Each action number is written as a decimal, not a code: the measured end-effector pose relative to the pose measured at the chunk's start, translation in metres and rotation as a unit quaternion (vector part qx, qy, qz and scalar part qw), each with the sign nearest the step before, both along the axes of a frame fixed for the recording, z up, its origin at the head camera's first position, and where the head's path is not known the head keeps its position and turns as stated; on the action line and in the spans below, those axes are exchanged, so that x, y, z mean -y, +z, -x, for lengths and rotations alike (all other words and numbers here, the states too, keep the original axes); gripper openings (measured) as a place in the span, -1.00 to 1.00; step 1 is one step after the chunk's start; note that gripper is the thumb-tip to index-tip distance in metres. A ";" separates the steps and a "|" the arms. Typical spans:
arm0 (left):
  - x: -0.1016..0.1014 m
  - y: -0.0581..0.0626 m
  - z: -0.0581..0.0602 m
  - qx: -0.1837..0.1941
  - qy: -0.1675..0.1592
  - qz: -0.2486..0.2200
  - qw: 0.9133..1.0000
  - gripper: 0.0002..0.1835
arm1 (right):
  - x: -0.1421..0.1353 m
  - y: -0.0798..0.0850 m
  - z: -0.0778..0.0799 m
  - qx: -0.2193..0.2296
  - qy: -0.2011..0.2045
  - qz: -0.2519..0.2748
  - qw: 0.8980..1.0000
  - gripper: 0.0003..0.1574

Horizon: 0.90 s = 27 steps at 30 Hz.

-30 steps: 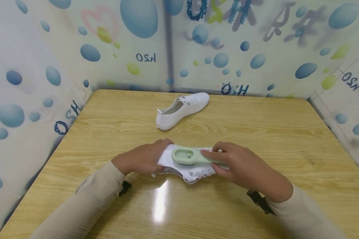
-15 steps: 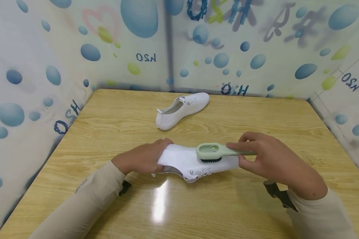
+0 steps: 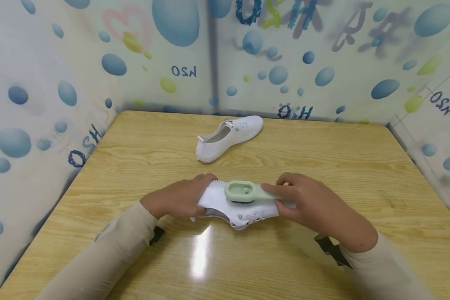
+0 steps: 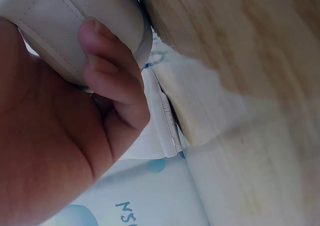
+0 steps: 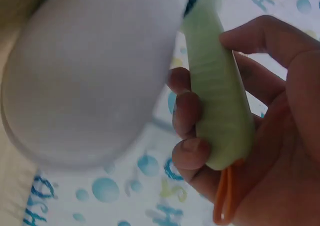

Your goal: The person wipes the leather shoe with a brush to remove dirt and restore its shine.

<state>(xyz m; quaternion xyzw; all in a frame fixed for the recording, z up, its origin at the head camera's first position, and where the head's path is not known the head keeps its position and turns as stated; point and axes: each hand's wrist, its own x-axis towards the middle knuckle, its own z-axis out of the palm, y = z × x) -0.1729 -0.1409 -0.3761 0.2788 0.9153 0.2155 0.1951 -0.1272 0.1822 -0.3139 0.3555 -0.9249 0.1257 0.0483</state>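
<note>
A white lace-up shoe lies tipped on its side near the table's middle, sole edge away from me and opening towards me. My left hand grips it by the heel; in the left wrist view its fingers curl round the heel's white leather. With my right hand I hold a pale green brush, its dark bristles against the shoe's upper side. The right wrist view has the brush handle between thumb and curled fingers, an orange loop at its end, and the shoe's toe close by.
A second white shoe stands upright further back on the wooden table, toe pointing to the back right. Walls with blue and green spots border the table at the back and sides.
The brush and my right hand went right towards the toe, then came back left along the shoe. My left hand and both shoes have stayed in place.
</note>
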 end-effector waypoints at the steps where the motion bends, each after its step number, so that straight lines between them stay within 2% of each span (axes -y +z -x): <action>1: 0.000 0.000 0.000 0.001 0.001 0.002 1.000 -0.16 | -0.004 0.004 0.000 0.005 -0.007 0.000 1.000 -0.50; 6: 0.000 0.001 -0.001 -0.002 0.001 0.009 1.000 -0.18 | -0.026 0.021 -0.002 0.025 -0.038 -0.001 0.999 -0.51; 10: 0.000 0.001 -0.001 -0.004 -0.001 0.006 1.000 -0.18 | -0.035 0.026 -0.002 0.036 -0.044 0.003 0.998 -0.51; 14: 0.001 0.001 -0.001 -0.001 0.002 0.003 1.000 -0.18 | -0.023 0.019 -0.001 0.032 -0.029 0.004 0.999 -0.52; 21: 0.000 0.001 0.000 -0.002 -0.003 -0.008 1.000 -0.18 | 0.010 -0.004 -0.002 0.017 0.008 -0.006 1.000 -0.46; 24: 0.000 0.001 0.000 -0.004 -0.005 -0.008 1.000 -0.17 | 0.011 -0.006 -0.002 0.004 0.006 -0.005 1.000 -0.45; 27: 0.000 0.001 0.000 -0.005 -0.005 -0.002 1.000 -0.17 | 0.003 0.001 -0.002 0.012 -0.005 -0.004 1.000 -0.47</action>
